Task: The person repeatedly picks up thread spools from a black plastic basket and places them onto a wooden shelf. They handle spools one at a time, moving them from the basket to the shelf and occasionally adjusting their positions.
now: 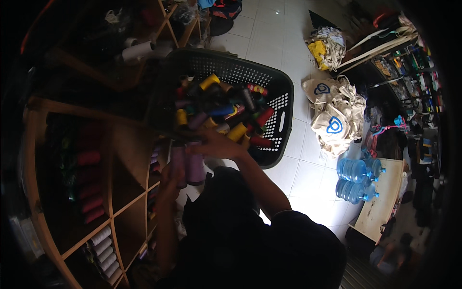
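My left hand (169, 179) grips two pale purple thread cones (187, 163) held upright, just in front of a wooden shelf unit (115, 207). My right hand (217, 144) rests on top of those cones, at the near rim of a dark plastic laundry basket (284, 115). The basket is filled with several thread cones (226, 111) in yellow, red, blue, purple and black.
Shelf compartments hold red cones (89, 178) and white cones (103, 248). On the white tile floor lie cream cloth bags (337, 115), a heap of fabric (329, 45) and two blue water bottles (358, 178). A pale board (385, 202) and cluttered racks (414, 72) are at right.
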`<state>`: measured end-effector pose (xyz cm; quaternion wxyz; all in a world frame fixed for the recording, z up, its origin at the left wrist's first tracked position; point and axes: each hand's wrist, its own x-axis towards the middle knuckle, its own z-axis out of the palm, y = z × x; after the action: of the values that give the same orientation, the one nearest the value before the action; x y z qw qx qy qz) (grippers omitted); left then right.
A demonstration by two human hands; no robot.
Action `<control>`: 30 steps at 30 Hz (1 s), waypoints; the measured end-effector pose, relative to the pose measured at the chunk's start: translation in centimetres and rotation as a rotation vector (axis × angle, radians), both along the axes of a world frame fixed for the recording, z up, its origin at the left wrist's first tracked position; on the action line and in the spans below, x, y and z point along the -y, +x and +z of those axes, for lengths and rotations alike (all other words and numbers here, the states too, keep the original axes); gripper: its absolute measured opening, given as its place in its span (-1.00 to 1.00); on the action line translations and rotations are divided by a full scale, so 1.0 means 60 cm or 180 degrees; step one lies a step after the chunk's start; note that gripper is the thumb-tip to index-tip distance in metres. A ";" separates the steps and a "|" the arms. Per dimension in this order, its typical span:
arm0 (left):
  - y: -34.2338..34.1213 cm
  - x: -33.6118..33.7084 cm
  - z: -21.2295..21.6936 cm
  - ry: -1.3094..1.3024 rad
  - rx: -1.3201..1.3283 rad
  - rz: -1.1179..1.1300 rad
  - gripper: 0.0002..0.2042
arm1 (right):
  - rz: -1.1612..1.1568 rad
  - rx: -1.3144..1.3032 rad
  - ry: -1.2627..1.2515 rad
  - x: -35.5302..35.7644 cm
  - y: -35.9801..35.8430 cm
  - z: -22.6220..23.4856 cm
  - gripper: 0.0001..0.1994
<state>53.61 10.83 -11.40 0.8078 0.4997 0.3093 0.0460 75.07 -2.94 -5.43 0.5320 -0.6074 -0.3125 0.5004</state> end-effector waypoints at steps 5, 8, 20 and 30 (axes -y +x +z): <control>0.014 0.017 0.067 0.0297 -0.0215 -0.0634 -0.25 | 0.0046 -0.0199 0.0003 0.010 -0.022 -0.014 -0.39; 0.006 0.027 0.056 0.0017 -0.0385 -0.0257 -0.16 | -0.0043 0.0030 -0.0027 0.021 -0.023 -0.054 -0.43; -0.123 0.017 -0.002 -0.0887 -0.0035 0.1620 -0.15 | -0.0521 0.3924 -0.1210 0.054 0.195 -0.296 -0.31; -0.125 0.009 -0.014 -0.1148 0.0383 0.1505 -0.26 | -0.0582 0.3046 -0.1314 0.039 0.187 -0.347 -0.30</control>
<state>46.12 10.27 -12.24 0.8673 0.2587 0.3718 0.2067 86.30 -5.31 -26.23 0.2407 -0.8848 -0.3611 0.1698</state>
